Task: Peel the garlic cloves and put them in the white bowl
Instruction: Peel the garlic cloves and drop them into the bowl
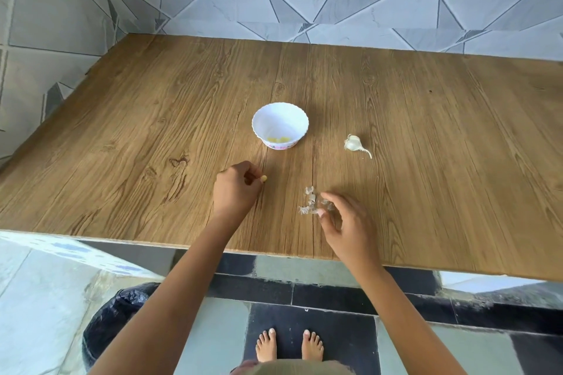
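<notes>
- Low at the left, under the table (122, 131) edge: black-bagged bin (112, 316) on the floor.
- Left hand (234, 189): fingers curled, pinching a peeled yellow clove (264, 178) at the fingertips, near the bowl's front side.
- Mid-table: white bowl (280, 123), upright, with a few peeled cloves (278, 139) lying inside.
- Right of the clove: small heap of papery skins (312, 202) on the table.
- Right hand (347, 228): relaxed and spread, gripping nothing, fingertips at the heap.
- Farther back, right of the bowl and well apart from it: remaining garlic bulb (353, 143), lying on the table.
</notes>
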